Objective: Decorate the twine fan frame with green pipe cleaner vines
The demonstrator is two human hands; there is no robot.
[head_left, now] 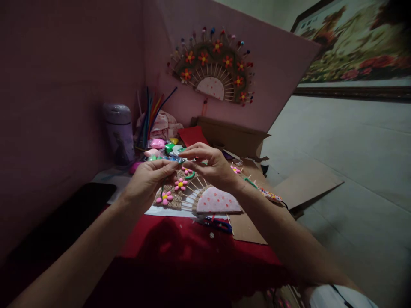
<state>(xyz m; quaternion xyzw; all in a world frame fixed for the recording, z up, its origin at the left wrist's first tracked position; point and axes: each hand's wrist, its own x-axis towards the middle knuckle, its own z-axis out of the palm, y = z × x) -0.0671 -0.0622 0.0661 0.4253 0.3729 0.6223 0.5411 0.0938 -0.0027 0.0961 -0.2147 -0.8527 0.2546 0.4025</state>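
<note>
My left hand (152,175) pinches a thin dark green strand whose end hangs below the fingers. Close beside it, fingertips nearly meeting, my right hand (210,164) has thumb and fingers bent round the same small green piece. Beneath both hands lies a fan-shaped craft of woven brown cord and sticks, with pink flowers (180,184) with yellow centres and a pale half-round base (218,200) with red dots. A brighter green strip (190,175) curves over the cord between the hands.
Blue-handled scissors (218,224) lie at the front of the red cloth (150,239). Cardboard (247,226) is at the right. Behind stand a lilac bottle (119,134), pipe cleaners (150,115) and bagged coloured clay (158,143). A finished fan (210,87) hangs on the pink board.
</note>
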